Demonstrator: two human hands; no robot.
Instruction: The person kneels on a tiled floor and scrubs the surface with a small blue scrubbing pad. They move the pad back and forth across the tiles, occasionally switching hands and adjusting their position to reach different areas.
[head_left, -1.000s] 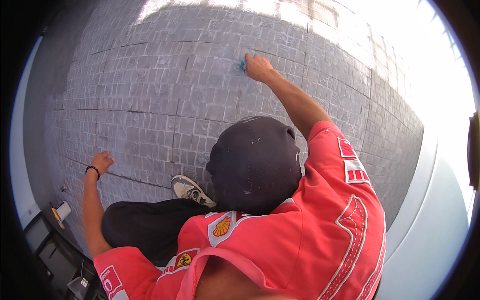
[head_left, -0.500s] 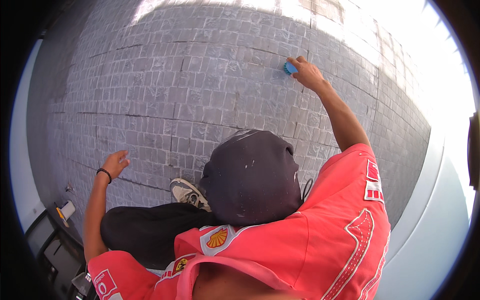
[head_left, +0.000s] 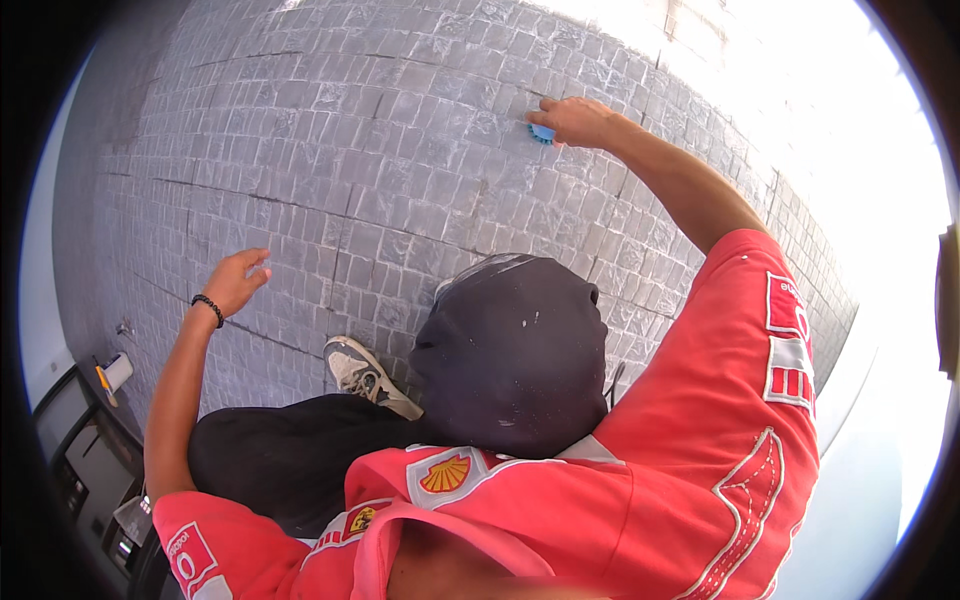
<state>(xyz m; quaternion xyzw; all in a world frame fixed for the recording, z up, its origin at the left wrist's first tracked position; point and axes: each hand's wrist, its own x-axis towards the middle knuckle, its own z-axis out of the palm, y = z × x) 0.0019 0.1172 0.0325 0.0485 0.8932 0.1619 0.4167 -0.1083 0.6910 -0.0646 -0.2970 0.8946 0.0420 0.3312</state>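
My right hand [head_left: 578, 122], at the far right, grips a small blue scrub brush [head_left: 542, 132] with its bristles against the grey tiled floor [head_left: 400, 160]. The fingers wrap over the brush's back and hide part of it. On the left, my left hand [head_left: 238, 282] hangs over the floor with its fingers apart and nothing in them. A dark beaded bracelet [head_left: 209, 308] circles that wrist.
My dark-clad knee [head_left: 510, 350] rises in the middle, and a grey-and-white shoe [head_left: 365, 375] stands on the tiles beside it. At the lower left are a white container with a yellow part [head_left: 115, 375] and a dark-framed piece [head_left: 85, 450]. Bright sunlight washes out the upper right.
My right hand has moved left with the scrub brush, along the floor. My left hand has shifted forward, and the view has turned slightly.
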